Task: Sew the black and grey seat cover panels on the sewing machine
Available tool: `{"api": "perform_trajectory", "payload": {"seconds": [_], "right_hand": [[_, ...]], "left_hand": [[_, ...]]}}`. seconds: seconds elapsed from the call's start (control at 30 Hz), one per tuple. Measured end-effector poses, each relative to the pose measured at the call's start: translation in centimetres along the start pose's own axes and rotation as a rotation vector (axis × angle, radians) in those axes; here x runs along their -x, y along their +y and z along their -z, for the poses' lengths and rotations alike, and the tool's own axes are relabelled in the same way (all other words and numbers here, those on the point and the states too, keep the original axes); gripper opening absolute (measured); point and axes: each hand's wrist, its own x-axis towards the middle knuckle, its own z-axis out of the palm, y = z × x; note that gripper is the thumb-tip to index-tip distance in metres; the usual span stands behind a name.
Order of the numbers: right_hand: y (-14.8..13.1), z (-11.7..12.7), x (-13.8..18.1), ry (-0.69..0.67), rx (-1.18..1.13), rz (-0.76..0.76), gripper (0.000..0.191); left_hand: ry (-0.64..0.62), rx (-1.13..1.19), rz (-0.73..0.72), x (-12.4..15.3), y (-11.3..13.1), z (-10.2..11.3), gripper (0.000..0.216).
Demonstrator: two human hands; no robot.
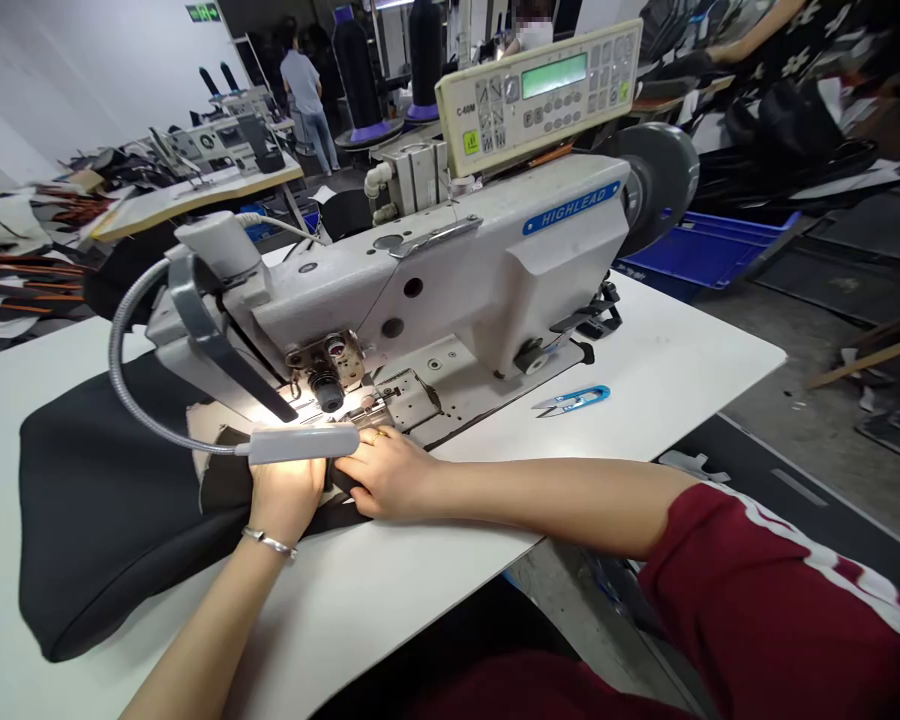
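A large black fabric piece (pixel 120 510), perhaps a cover or bag panel, lies on the white table and runs under the head of a sewing machine (pixel 450 270). My left hand (pixel 285 500) rests on the fabric near the needle area; a grey lamp head (pixel 304 443) hides its fingers. Close beside it, my right hand (pixel 394 475) has curled fingers gripping the fabric's dark edge, just in front of the machine bed. Lamplight falls brightly on this spot. The needle and presser foot are mostly hidden.
Blue-handled thread snips (pixel 572 401) lie on the white table (pixel 450 580) right of the machine bed. A control panel (pixel 540 95) tops the machine, with a handwheel (pixel 660 190) at its right end. Behind stand thread cones (pixel 358 75), a blue crate (pixel 709 248) and other people.
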Motion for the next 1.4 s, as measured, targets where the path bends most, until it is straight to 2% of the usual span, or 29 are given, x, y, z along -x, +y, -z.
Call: {"api": "perform_trajectory", "payload": {"seconds": [0.07, 0.23, 0.47, 0.6, 0.73, 0.93, 1.1, 1.33, 1.4], "right_hand": [[-0.1, 0.0, 0.0, -0.004, 0.008, 0.014, 0.019], [0.0, 0.0, -0.2, 0.019, 0.031, 0.027, 0.019], [-0.2, -0.4, -0.3, 0.047, 0.05, 0.038, 0.016], [-0.5, -0.2, -0.4, 0.052, 0.034, 0.041, 0.016], [-0.6, -0.2, -0.5, 0.08, 0.023, 0.049, 0.017], [-0.9, -0.1, 0.0, 0.079, 0.033, 0.067, 0.023], [-1.1, -0.3, 0.2, 0.088, 0.047, -0.002, 0.035], [-0.7, -0.2, -0.1, 0.018, -0.025, -0.044, 0.032], [-0.6, 0.0, -0.2, 0.019, -0.01, -0.032, 0.031]], "left_hand": [[0.017, 0.022, -0.001, 0.2, -0.1, -0.2, 0.028], [0.069, 0.293, 0.07, 0.5, -1.0, -1.0, 0.02], [0.052, 0.26, -0.079, 1.1, -2.8, -3.1, 0.024], [0.068, 0.333, -0.065, 0.9, -2.6, -2.4, 0.026], [0.034, 0.433, -0.099, 0.5, -2.1, -1.3, 0.025], [0.021, 0.234, -0.093, 0.8, -0.9, -1.2, 0.028], [0.018, 0.22, -0.143, 1.0, -0.2, -0.7, 0.034], [0.014, 0.054, -0.15, 0.3, 0.6, 0.3, 0.034], [0.014, 0.085, -0.135, 0.2, 0.4, 0.5, 0.032]]}}
